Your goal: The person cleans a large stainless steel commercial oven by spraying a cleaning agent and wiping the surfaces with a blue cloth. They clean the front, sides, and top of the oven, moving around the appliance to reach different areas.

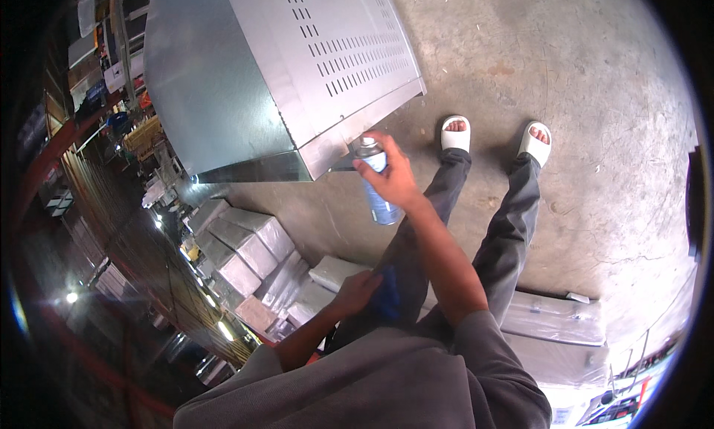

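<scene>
Person's R hand (393, 177) is clamped round a blue spray can (381, 206), thumb on one side, index finger up at the top; can is roughly upright in view, w/ its top nr the lower corner of a big silver metal cabinet (223, 79); can't tell if they touch. Cabinet has rows of slots in one panel. L hand (358, 291) is down by the thigh, next to a blurred blue cloth-like thing (388, 299); fingers partly hidden, so can't tell if it's gripping that or just touching. Hands are well apart. Person wears a grey shirt (335, 392), dark trousers (513, 228) & white slides (457, 139), feet on a concrete floor (610, 198). Plastic-wrapped boxes (253, 239) sit L of the legs; more wrapped pcs (558, 317) lie lower R. Bkgd at far L is dim & cluttered, w/ a bright lamp (71, 298).
</scene>
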The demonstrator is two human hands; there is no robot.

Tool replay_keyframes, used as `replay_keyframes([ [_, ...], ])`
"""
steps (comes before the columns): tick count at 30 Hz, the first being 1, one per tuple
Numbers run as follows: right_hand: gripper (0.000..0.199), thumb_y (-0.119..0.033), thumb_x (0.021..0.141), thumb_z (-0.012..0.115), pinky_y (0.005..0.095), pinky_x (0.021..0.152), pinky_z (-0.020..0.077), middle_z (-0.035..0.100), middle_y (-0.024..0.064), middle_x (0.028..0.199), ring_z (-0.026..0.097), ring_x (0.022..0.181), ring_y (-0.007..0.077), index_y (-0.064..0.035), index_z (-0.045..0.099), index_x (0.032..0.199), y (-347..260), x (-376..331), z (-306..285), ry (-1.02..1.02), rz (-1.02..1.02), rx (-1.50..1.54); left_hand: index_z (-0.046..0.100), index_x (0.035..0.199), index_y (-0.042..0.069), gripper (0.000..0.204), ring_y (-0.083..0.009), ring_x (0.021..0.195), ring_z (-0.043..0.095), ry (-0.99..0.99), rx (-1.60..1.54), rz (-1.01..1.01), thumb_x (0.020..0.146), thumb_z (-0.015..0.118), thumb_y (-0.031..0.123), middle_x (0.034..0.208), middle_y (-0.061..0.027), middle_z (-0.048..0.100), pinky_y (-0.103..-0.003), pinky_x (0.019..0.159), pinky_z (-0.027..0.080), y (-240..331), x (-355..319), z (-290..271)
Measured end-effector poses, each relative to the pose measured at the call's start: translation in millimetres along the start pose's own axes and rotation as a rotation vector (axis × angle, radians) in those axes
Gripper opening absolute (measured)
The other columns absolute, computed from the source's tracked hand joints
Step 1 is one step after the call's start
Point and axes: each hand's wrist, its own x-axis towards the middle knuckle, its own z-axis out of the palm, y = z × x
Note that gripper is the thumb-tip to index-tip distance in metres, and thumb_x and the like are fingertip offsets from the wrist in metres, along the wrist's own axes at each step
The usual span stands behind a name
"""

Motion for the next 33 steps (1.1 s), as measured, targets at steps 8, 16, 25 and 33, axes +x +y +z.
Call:
replay_keyframes([
  [8, 0.050, -0.026, 0.091, 0.078, 0.0344, 0.068, 0.0527, 0.072, 0.0116, 0.094, 0.062, 0.072, 0.0178, -0.0112, 0.053, 0.132, 66, 34, -35, 0.123, 0.005, -0.110, 0.068, 0.107, -0.001, 0.043, -0.0274, 0.081, 0.066, 0.002, 0.135, 0.092, 0.107, 0.056, 0.040, 0.090, -0.0176, 0.070, -0.041, 0.077, 0.051, 7, 18, -23],
  [16, 0.053, -0.030, 0.090, 0.079, 0.0340, 0.070, 0.0528, 0.070, 0.0100, 0.093, 0.062, 0.073, 0.0167, -0.0095, 0.053, 0.132, 100, 50, -60, 0.195, 0.117, -0.107, 0.065, 0.097, 0.000, 0.032, -0.0302, 0.073, 0.066, 0.111, 0.255, 0.269, 0.106, 0.058, 0.030, 0.081, -0.0184, 0.066, -0.042, 0.068, 0.049, 66, 15, -70],
  [25, 0.057, -0.034, 0.090, 0.078, 0.0396, 0.073, 0.0539, 0.071, 0.0132, 0.097, 0.065, 0.074, 0.0215, -0.0095, 0.052, 0.135, 197, 115, -105, 0.247, 0.228, -0.224, 0.062, 0.095, 0.000, 0.028, -0.0267, 0.068, 0.061, 0.174, 0.299, 0.154, 0.105, 0.060, 0.026, 0.077, -0.0190, 0.062, -0.041, 0.063, 0.046, 69, 46, -64],
  [33, 0.057, -0.038, 0.090, 0.076, 0.0421, 0.091, 0.0539, 0.071, 0.0227, 0.108, 0.069, 0.101, 0.0360, -0.0102, 0.053, 0.134, 273, 161, -129, 0.437, 0.263, -0.175, 0.059, 0.092, 0.000, 0.031, -0.0305, 0.067, 0.058, 0.189, 0.291, 0.095, 0.106, 0.058, 0.028, 0.075, -0.0194, 0.058, -0.042, 0.064, 0.046, 47, 74, -54],
])
